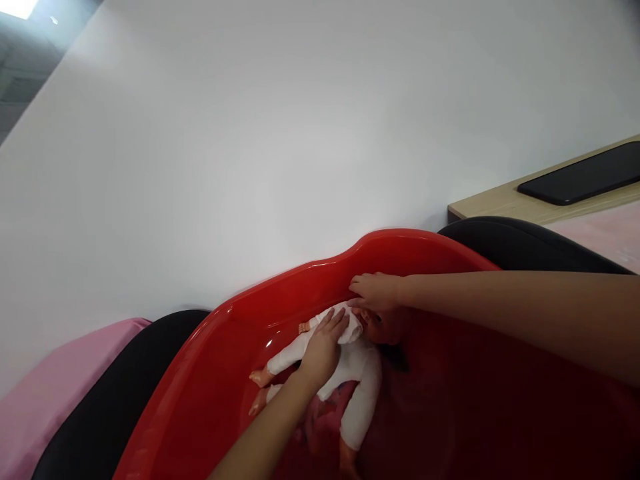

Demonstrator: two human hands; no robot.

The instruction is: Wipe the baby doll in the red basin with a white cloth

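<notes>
A baby doll (367, 373) in a white suit lies on its back in a red tub (195, 393), head to the right and feet to the left. My left hand (323, 353) rests on the doll's chest with its fingers stretched out over white fabric; I cannot tell whether that is a loose cloth or part of the suit. Beside the doll's head (383, 328) is my right hand (377, 291), fingers extended, partly covering the face. Whether its thumb grips the head is hidden.
A pinkish patterned patch (325, 423) shows in the tub under the doll. Black padded shapes (520, 243) flank the tub. At the right a black phone-like slab (585, 175) lies on a wooden surface (485, 203). Pink fabric (75, 380) is at the left; a white wall (300, 133) stands behind.
</notes>
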